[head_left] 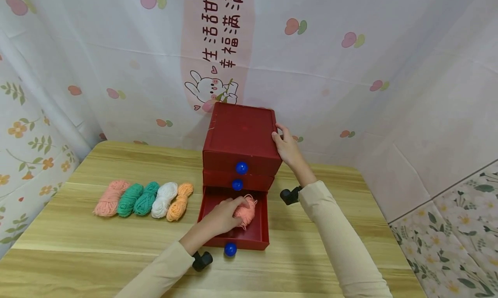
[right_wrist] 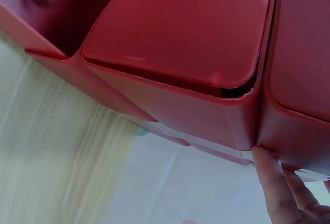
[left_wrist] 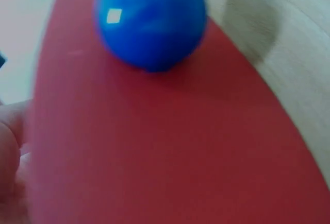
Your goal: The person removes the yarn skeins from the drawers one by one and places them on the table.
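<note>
My left hand [head_left: 224, 216] is inside the pulled-out bottom drawer [head_left: 261, 241] of a red drawer cabinet [head_left: 243, 129]. Its thumb and fingers curl round a pink ball of yarn [head_left: 246, 212]. The left wrist view shows the red drawer front [left_wrist: 154, 147] with its blue knob [left_wrist: 152, 20]; only part of the hand appears at the left edge there. My right hand [head_left: 286, 145] rests against the upper right side of the cabinet. In the right wrist view, its fingers [right_wrist: 273, 180] touch the cabinet's side, and the two upper drawers look closed.
Left of the cabinet, a row of yarn skeins lies on the wooden table [head_left: 97, 250]: pink [head_left: 111, 198], two green [head_left: 130, 200], white [head_left: 164, 200] and orange [head_left: 180, 202]. A patterned curtain [head_left: 323, 73] hangs right behind the cabinet. Blue knobs [head_left: 241, 168] stick out from the drawers.
</note>
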`<action>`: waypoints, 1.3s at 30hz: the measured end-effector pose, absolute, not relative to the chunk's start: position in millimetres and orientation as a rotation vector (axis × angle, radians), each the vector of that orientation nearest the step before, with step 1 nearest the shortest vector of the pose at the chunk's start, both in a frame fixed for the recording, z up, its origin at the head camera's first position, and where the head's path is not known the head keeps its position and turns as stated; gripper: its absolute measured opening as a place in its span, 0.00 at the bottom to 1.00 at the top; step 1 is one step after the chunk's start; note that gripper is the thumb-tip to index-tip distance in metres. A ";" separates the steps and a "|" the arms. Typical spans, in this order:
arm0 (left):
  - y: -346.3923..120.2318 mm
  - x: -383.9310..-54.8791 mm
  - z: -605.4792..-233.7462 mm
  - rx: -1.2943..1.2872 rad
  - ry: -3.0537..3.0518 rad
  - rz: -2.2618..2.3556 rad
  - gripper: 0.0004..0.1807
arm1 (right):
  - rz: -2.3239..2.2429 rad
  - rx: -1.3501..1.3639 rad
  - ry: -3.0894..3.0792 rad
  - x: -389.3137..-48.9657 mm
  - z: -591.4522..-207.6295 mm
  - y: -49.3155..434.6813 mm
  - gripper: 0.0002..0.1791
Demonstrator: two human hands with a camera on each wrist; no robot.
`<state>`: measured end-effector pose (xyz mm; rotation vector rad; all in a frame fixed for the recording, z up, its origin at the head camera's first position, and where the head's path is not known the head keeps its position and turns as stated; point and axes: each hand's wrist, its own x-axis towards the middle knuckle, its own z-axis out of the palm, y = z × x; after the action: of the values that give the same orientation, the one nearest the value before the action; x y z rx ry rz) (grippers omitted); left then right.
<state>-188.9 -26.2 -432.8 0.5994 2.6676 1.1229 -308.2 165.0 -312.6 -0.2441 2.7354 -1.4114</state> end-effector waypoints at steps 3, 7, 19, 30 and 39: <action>-32.3 -186.4 -426.4 0.633 2.646 1.203 0.18 | -1.411 -0.242 2.736 -308.3 -312.8 165.0 0.29; -44.5 -181.4 -414.7 0.701 2.576 1.329 0.18 | -1.412 -0.244 2.740 -308.4 -312.7 165.0 0.29; -113.1 -165.5 -385.6 0.580 2.536 1.623 0.16 | -1.396 -0.251 2.743 -308.8 -312.7 163.2 0.29; -196.8 -161.7 -372.3 0.374 2.796 1.512 0.21 | -1.418 -0.246 2.726 -308.7 -312.1 164.7 0.29; -269.8 -167.1 -376.2 0.125 2.938 1.437 0.24 | -1.413 -0.235 2.735 -309.0 -312.3 164.0 0.29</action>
<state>-167.1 -269.8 -376.2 0.1250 2.9376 1.4374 -309.0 164.0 -312.3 -0.2350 2.7353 -1.4127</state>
